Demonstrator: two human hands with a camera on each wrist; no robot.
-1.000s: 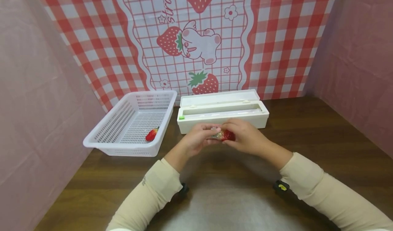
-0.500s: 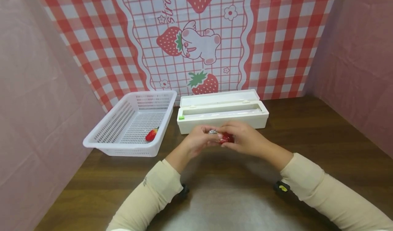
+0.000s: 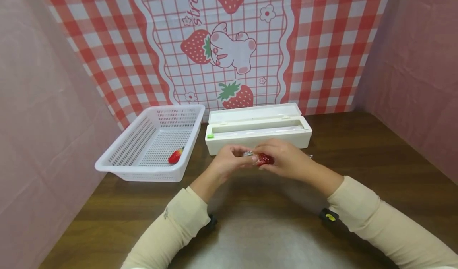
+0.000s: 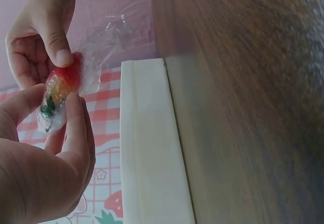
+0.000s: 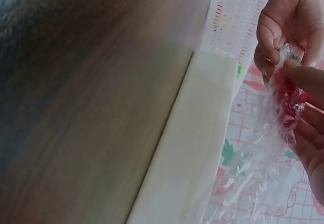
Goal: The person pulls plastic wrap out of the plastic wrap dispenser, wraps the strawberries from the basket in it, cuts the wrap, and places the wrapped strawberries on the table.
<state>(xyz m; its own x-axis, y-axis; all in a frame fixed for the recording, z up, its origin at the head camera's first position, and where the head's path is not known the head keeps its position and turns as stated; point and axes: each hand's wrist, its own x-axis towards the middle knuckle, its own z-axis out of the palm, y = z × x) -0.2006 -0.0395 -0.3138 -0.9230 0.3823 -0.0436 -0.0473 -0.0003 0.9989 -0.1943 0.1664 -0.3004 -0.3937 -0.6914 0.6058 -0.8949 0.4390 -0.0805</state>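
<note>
Both hands meet over the table in front of the white wrap dispenser box. My left hand pinches the green-leaf end of a red strawberry that is partly covered in clear plastic wrap. My right hand pinches the red end of the same fruit. In the left wrist view the strawberry sits between thumb and fingers, wrap trailing off it. In the right wrist view the strawberry shows red under crinkled film.
A white perforated basket stands at the left with one strawberry inside. The dispenser box lies open beside it, lid back. Pink checked cloth walls close in the back and both sides. The brown table runs toward me.
The hands stay in the same spot; the fingers have shifted a little around the strawberry, turning it in the wrap.
</note>
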